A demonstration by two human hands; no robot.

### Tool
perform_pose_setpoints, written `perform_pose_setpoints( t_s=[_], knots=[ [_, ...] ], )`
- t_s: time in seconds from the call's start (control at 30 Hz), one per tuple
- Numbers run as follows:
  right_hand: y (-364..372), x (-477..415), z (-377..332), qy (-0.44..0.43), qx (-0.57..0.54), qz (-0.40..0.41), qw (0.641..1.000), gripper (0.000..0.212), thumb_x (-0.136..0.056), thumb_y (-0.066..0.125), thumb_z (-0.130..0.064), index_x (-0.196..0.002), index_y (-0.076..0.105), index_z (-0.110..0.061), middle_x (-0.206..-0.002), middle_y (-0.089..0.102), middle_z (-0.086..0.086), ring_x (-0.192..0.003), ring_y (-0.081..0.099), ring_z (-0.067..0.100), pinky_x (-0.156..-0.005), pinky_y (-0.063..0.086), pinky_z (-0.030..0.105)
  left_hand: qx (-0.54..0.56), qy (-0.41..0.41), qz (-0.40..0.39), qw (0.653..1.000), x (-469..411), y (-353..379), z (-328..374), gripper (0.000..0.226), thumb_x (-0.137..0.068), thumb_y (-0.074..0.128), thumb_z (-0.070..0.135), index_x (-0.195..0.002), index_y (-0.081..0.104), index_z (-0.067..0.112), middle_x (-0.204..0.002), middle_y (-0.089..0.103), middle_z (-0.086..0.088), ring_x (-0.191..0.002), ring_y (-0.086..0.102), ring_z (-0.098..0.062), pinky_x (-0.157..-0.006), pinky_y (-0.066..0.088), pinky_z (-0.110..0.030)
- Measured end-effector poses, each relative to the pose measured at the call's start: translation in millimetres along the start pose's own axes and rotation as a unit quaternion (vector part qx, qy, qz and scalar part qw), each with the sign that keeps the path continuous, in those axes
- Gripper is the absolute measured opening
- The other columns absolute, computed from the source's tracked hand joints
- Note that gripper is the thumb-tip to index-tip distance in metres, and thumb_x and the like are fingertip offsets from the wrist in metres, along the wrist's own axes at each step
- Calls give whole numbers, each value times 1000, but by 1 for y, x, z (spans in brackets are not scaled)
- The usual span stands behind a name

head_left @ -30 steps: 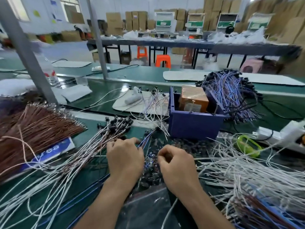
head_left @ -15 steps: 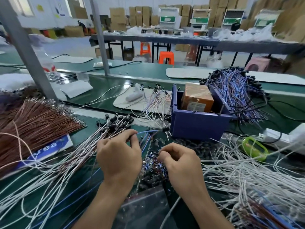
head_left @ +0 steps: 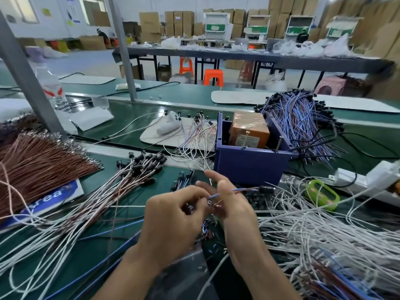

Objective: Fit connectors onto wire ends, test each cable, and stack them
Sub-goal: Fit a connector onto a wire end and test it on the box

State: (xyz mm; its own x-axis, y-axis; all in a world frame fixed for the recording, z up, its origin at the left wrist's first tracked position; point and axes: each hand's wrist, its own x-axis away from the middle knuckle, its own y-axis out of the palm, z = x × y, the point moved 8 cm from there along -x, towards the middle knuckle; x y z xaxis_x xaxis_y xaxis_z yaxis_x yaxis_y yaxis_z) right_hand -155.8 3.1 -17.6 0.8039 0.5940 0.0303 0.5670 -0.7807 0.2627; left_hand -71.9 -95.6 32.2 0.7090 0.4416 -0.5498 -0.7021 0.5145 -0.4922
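Cable point(head_left: 242, 189), a thin blue and brown lead with a black connector point(head_left: 265, 188) at its far tip, is held just above the table point(head_left: 91, 254) near the middle of its near edge, running from between the two hands out toward the right edge. The left hand point(head_left: 173, 217) has its fingers point(head_left: 194, 192) curled, thumb and forefinger pinched on the cable's near end. The right hand point(head_left: 234, 206) has its fingers partly straightened and pointing up; the cable crosses them, but motion blur hides whether they grip it, so I cannot tell.

Under the hands lies a small heap of loose connectors point(head_left: 207, 229). Just behind the hands stands a blue bin point(head_left: 249, 167) with an orange-brown box point(head_left: 249, 131) inside it. Behind the bin, toward the right edge, a bundle of blue and purple leads point(head_left: 298, 124) rests with black plugs at its ends. A fan of brown wires point(head_left: 39, 163) lies along the left edge, and white leads with black plugs point(head_left: 140, 167) lie between it and the hands. Tangled white wires point(head_left: 324, 232) cover the near right corner, with a green oval tool point(head_left: 322, 194) and a white power strip point(head_left: 357, 180) behind them.
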Motion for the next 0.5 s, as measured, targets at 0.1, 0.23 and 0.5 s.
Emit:
perform_pose_setpoints(
  t_s=[0.1,0.23,0.5],
  knots=[
    [-21,2,-9,-20,-115,83,990,49,-109,35,-37,-110,76,-11,-110,77,10,-110,72,21,-94,51,43,-9,-10,-104,995,4,20,-1,21,-85,62,47,-85,76,31,-66,67,17,-56,58,-3,-58,46,-24],
    [-45,1,-20,6,-245,139,959,52,-109,36,-33,-105,73,3,-70,71,12,-63,69,24,-53,54,28,79,-49,-203,975,6,36,-8,23,-85,67,44,-72,73,26,-54,54,-2,-50,40,-8,-49,38,-31],
    [-91,-2,-47,4,-116,121,986,42,-97,52,-32,-77,77,-4,-41,22,-3,-38,17,15,-38,20,26,46,-106,-132,985,-15,-10,-30,17,-76,89,31,-79,81,46,-56,69,15,-45,53,0,-48,40,-15]
  ],
)
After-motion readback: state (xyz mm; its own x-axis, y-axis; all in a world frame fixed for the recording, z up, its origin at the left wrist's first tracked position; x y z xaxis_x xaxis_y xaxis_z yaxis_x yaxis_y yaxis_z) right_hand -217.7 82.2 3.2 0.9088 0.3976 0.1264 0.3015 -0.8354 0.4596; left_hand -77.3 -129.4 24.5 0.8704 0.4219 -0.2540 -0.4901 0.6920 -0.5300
